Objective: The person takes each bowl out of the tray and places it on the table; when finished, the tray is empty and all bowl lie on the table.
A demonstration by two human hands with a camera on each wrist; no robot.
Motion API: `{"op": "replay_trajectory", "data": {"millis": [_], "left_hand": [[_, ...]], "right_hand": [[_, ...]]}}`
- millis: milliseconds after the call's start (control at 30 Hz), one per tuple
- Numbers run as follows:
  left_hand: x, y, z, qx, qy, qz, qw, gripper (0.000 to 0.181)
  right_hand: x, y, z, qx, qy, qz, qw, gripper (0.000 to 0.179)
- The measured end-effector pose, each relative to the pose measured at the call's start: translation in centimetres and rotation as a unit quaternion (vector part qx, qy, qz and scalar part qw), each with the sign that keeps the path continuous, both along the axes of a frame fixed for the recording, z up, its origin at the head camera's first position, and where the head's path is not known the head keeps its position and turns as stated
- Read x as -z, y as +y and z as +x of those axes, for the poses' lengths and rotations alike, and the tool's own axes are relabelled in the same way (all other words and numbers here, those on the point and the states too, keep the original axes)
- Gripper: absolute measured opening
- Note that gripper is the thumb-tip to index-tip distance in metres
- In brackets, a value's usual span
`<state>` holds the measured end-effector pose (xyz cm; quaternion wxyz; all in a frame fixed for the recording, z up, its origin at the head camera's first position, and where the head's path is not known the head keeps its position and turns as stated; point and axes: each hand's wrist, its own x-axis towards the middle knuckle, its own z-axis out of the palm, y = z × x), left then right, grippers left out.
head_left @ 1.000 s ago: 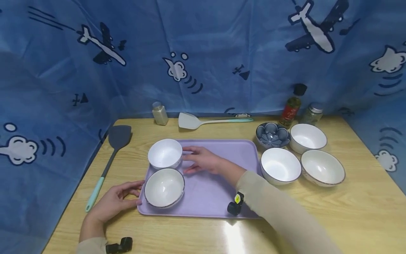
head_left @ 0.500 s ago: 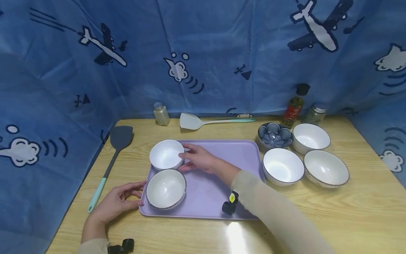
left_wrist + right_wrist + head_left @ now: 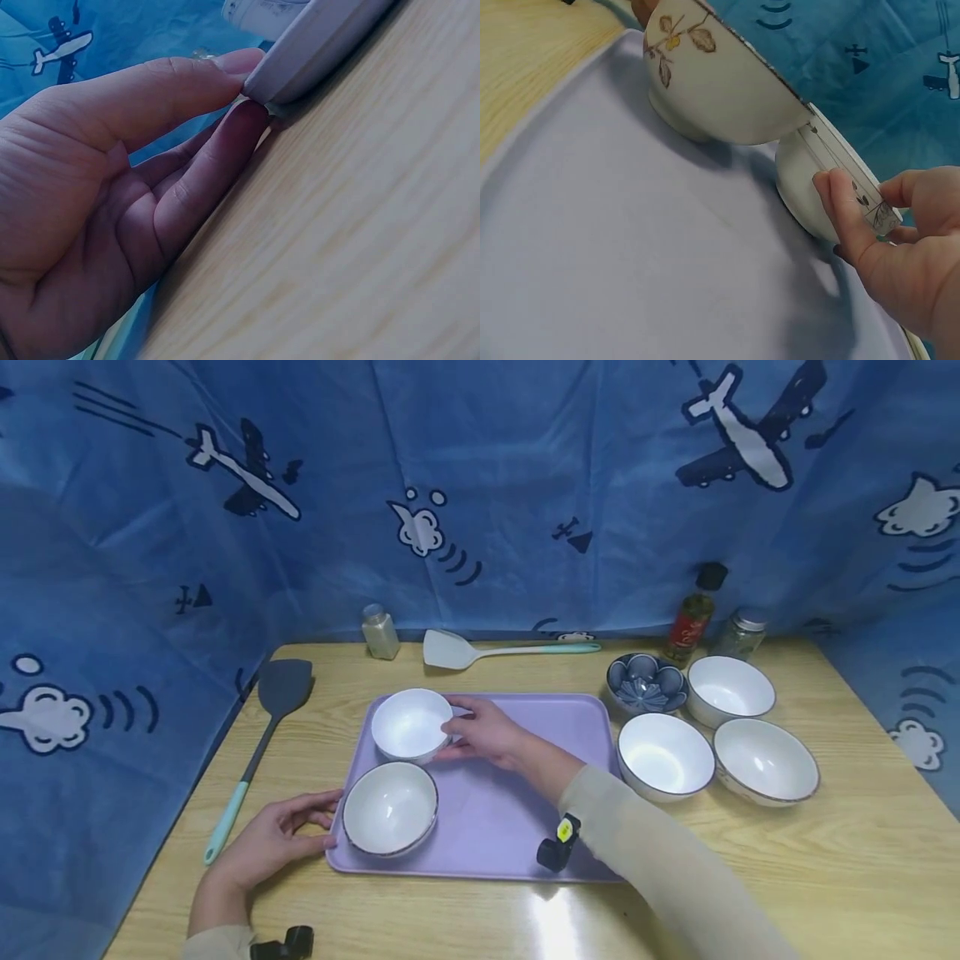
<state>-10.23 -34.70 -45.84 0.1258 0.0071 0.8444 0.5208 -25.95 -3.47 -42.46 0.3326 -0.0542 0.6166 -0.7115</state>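
A lilac tray [image 3: 495,827] lies on the wooden table with two bowls at its left end. My right hand [image 3: 487,733] grips the right side of the farther white bowl [image 3: 408,725], thumb and fingers at its rim and outer wall. In the right wrist view this bowl [image 3: 802,176] shows a thin dark leaf pattern. The nearer bowl [image 3: 390,808], cream inside with a dark rim and printed leaves outside, stands close in front of it. At the tray's left edge, my left hand [image 3: 266,843] pinches the rim between thumb and finger, as the left wrist view shows.
Right of the tray stand a blue patterned bowl [image 3: 647,685] and several white bowls [image 3: 665,756]. An oil bottle [image 3: 690,618] and glass jar [image 3: 738,633] are behind them. A dark turner [image 3: 281,689], shaker [image 3: 380,633] and pale turner [image 3: 450,649] lie or stand left and back.
My right hand has closed on the farther bowl, which has moved a little to the right from the tray's left edge. My left hand stays at the tray's edge.
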Motion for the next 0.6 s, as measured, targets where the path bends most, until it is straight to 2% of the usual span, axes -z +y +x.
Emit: {"op": "replay_trajectory", "data": {"millis": [367,600], "left_hand": [[-0.1,0.0,-0.2,0.007,0.002,-0.009,0.9999,0.066],[0.1,-0.1,-0.1,0.014,0.01,-0.003,0.9999,0.064]], "right_hand": [[-2.1,4.0,1.1,-0.004,0.01,0.015,0.9998,0.059],[-3.5,5.9,2.8,-0.024,0.032,0.024,0.9989,0.06]]}}
